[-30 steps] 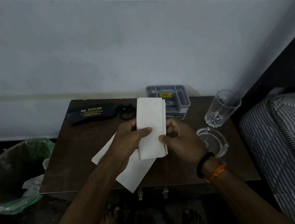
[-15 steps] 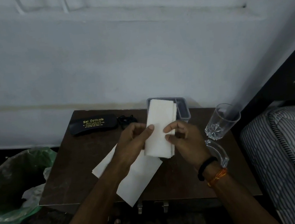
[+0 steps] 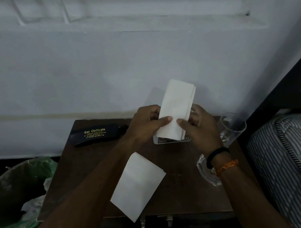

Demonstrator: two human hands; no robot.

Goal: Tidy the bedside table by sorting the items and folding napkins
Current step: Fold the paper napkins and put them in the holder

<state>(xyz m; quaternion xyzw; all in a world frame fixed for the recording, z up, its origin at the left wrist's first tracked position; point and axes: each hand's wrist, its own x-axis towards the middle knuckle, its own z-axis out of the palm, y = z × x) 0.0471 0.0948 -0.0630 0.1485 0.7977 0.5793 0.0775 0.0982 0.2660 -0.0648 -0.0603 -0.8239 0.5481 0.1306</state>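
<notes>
folded napkin [image 3: 176, 110]: white, standing tilted above the back of the bedside table [image 3: 73, 172], being pinched at its lower half by the left hand [image 3: 145, 125] and right hand [image 3: 198, 127], thumbs pressing its face. second napkin [image 3: 138, 185] lying flat near the front edge; spectacle case [image 3: 95, 134] sitting at the back left, drinking glass [image 3: 232, 128] and glass ashtray [image 3: 206, 173] resting at the right.

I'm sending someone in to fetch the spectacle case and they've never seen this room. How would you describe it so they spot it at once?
Go to the dark wooden bedside table between the green-lined bin and the bed. The spectacle case lies along its back left edge, by the wall. It is the only long black thing there, printed "Sai Opticals" in yellow, unlike the white napkins and clear glassware.
</notes>
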